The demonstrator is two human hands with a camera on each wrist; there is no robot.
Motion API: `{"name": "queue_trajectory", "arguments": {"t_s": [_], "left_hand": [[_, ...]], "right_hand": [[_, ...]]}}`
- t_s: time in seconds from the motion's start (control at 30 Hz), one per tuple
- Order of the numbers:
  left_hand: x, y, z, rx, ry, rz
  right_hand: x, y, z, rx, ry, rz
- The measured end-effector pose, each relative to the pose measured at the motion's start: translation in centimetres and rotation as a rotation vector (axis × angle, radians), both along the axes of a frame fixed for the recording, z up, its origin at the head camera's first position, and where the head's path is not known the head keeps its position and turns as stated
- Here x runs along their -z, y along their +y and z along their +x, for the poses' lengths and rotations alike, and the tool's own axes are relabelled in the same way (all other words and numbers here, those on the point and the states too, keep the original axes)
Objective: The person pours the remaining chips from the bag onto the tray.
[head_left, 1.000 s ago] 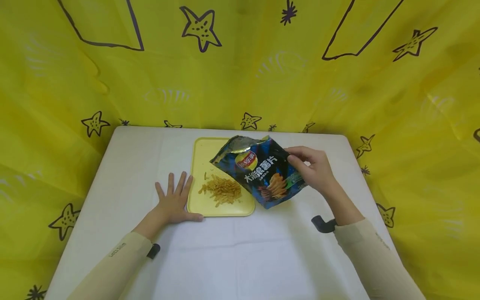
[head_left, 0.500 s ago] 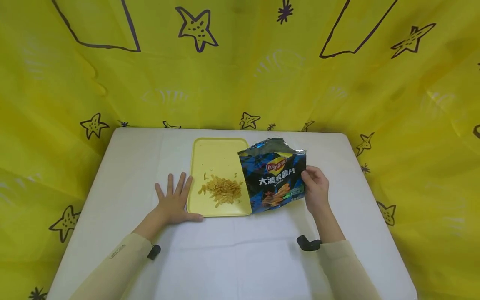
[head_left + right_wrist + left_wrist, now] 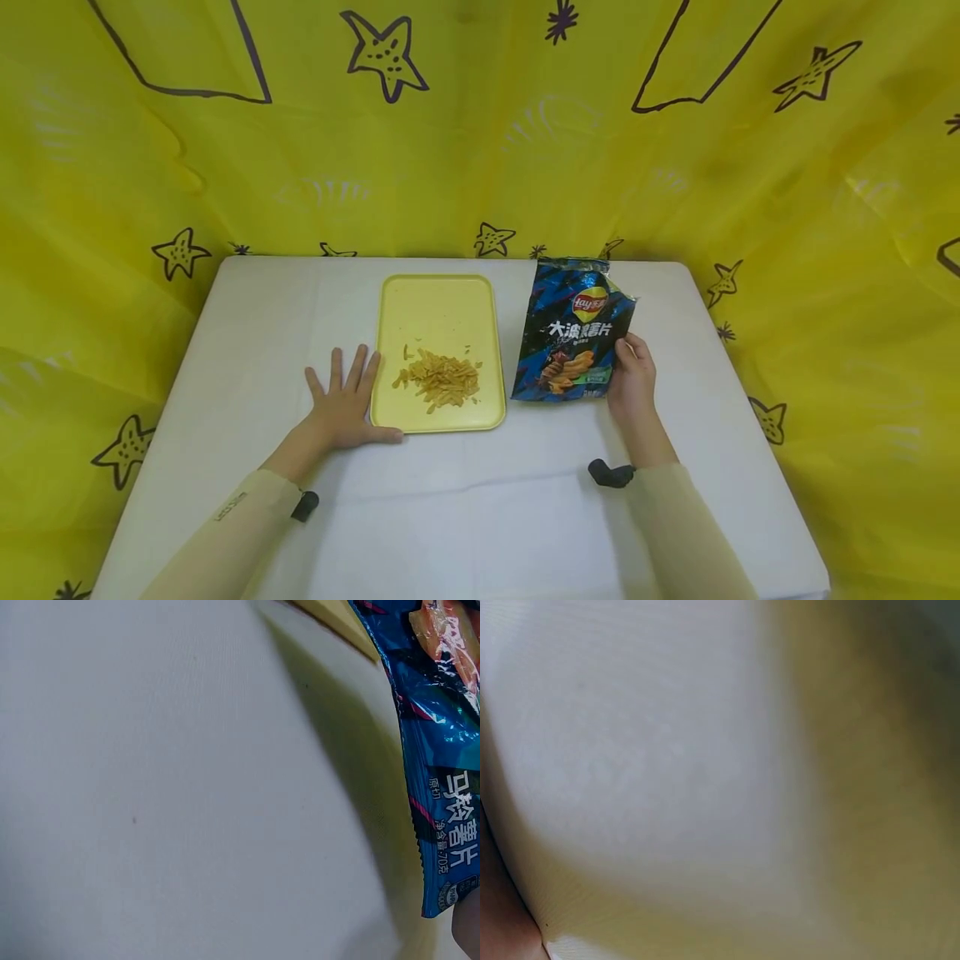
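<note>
My right hand [image 3: 632,379] pinches the lower right edge of a dark blue chip bag [image 3: 573,333], which stands upright with its torn top upward, just right of the tray. The right wrist view shows the bag's [image 3: 442,750] printed corner and a bit of a finger [image 3: 467,926]. My left hand [image 3: 341,410] lies flat with fingers spread, its thumb along the near left corner of a yellow tray [image 3: 438,308]. A heap of broken potato chips [image 3: 444,379] lies in the tray's near half. The left wrist view is mostly a blur of white and yellow.
Everything stands on a table with a white cloth [image 3: 457,517]. A yellow curtain [image 3: 465,150] with drawn stars hangs behind and at both sides. A black wrist camera mount [image 3: 611,473] sits at the right cuff, and another mount [image 3: 305,506] at the left.
The right hand has brought the chip bag from over the tray to its right side and turned it from tilted to upright. The left hand has stayed in place beside the tray.
</note>
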State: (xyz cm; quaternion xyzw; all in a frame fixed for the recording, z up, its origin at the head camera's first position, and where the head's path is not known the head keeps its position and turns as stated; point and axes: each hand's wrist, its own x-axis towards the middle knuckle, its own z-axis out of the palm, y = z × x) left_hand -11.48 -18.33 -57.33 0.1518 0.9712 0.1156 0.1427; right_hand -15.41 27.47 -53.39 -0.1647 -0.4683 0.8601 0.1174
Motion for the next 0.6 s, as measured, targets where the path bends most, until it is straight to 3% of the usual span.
{"name": "queue_trajectory", "arguments": {"t_s": [0.23,0.43,0.6], "left_hand": [[-0.1,-0.2,0.2,0.001,-0.010,-0.009],[-0.5,-0.2,0.4,-0.003,-0.013,-0.014],[-0.5,-0.4,0.6,-0.001,-0.016,-0.015]], "right_hand": [[0.9,1.0,-1.1,-0.042,-0.199,0.186],[1.2,1.2,-2.0,-0.106,-0.386,0.486],[1.5,0.9,-2.3,-0.179,-0.459,0.725]]}}
